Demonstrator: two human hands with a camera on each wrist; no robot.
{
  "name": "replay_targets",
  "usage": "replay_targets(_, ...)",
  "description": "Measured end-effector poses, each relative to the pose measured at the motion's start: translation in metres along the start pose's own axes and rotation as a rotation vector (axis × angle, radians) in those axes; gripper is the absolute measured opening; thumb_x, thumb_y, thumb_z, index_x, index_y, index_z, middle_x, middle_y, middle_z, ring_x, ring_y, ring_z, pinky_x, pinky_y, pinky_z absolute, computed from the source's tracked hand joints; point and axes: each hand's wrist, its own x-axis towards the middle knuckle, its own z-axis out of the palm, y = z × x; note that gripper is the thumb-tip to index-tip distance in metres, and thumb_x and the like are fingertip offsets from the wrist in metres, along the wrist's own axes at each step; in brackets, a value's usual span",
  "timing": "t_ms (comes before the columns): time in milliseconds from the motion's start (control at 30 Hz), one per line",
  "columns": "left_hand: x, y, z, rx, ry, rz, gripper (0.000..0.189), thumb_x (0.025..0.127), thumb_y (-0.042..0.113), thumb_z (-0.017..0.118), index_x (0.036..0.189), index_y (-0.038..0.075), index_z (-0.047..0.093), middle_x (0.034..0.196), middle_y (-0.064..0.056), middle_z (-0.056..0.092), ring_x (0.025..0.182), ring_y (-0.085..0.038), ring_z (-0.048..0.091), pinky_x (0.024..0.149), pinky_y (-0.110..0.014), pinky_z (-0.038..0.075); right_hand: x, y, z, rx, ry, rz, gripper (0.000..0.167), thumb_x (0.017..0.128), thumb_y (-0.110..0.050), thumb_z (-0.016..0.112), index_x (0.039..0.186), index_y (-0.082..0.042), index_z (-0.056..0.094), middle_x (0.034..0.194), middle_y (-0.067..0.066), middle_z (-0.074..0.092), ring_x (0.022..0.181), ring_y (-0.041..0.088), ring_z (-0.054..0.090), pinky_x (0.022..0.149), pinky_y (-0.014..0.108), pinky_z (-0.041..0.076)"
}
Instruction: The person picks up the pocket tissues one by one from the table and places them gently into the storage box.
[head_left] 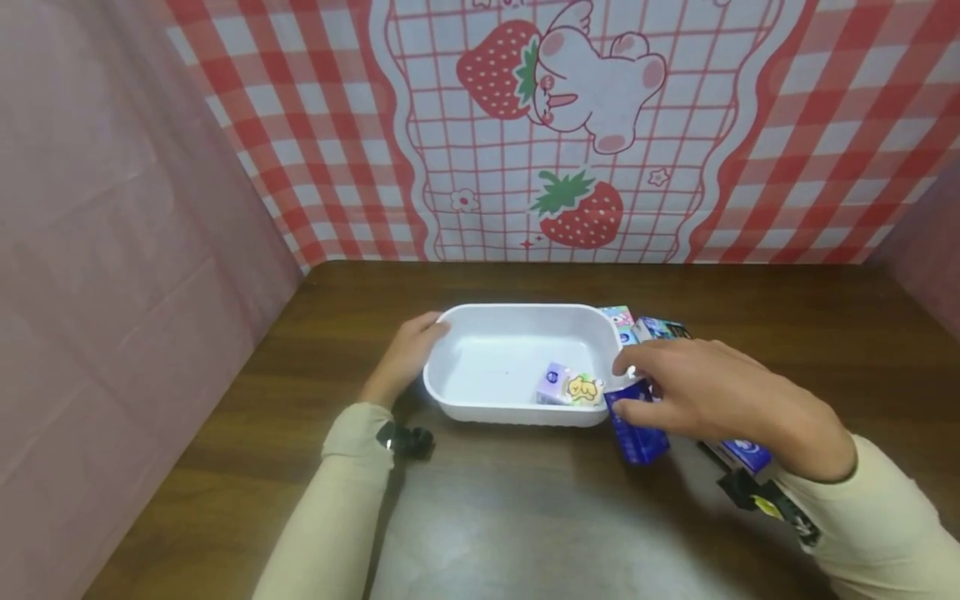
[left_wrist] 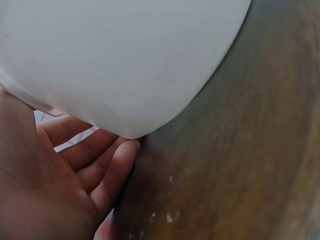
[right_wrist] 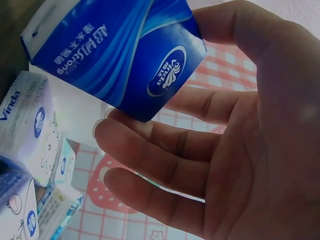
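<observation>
A white plastic tub (head_left: 480, 367) stands on the table. My left hand (head_left: 408, 354) grips its left end, and in the left wrist view the fingers (left_wrist: 82, 152) meet the tub's wall. A blue Vinda tissue pack (head_left: 637, 442) hangs tilted at the tub's right end. My right hand (head_left: 720, 392) pinches that pack by its upper end; the right wrist view has the thumb on one side and the other fingers (right_wrist: 145, 145) spread below. Inside the tub, at its right, lies a lilac tissue pack (head_left: 553, 383) with a yellow cartoon figure.
Behind the right hand are a pink-and-blue pack (head_left: 618, 317) and a dark blue patterned pack (head_left: 663, 327). Another blue pack (head_left: 746, 454) lies partly under the right wrist. A red-and-white checked cloth (head_left: 345, 125) hangs behind the brown table (head_left: 300, 417).
</observation>
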Motion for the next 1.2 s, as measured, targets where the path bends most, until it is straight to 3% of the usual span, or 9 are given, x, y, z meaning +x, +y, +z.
replay_targets(267, 0.000, 0.002, 0.001, -0.001, -0.003, -0.007, 0.039, 0.104, 0.029, 0.051, 0.134, 0.006, 0.061, 0.115, -0.015, 0.068, 0.096, -0.026, 0.066, 0.081, -0.037, 0.056, 0.008, -0.002, -0.004, 0.037, -0.016, 0.010, 0.042, 0.089, -0.061, 0.065, 0.107, -0.024, 0.069, 0.091, -0.011, 0.064, 0.078, 0.010, 0.056, 0.070, 0.033, 0.052)
replay_targets(700, 0.001, 0.000, 0.000, -0.001, -0.008, -0.035, 0.039, 0.104, 0.032, 0.051, 0.134, 0.009, 0.061, 0.116, -0.012, 0.067, 0.098, -0.026, 0.066, 0.082, -0.038, 0.056, 0.024, -0.001, -0.005, 0.067, 0.049, -0.019, 0.047, 0.090, -0.063, 0.063, 0.109, -0.021, 0.072, 0.095, -0.009, 0.068, 0.080, 0.011, 0.060, 0.071, 0.037, 0.055)
replay_targets(1200, -0.001, 0.001, 0.001, -0.008, -0.010, -0.013, 0.039, 0.104, 0.030, 0.051, 0.134, 0.007, 0.061, 0.114, -0.013, 0.068, 0.096, -0.026, 0.066, 0.080, -0.037, 0.057, 0.038, 0.002, -0.004, 0.124, 0.139, 0.013, 0.044, 0.094, -0.055, 0.060, 0.113, -0.017, 0.069, 0.096, -0.004, 0.068, 0.087, 0.016, 0.062, 0.079, 0.044, 0.057)
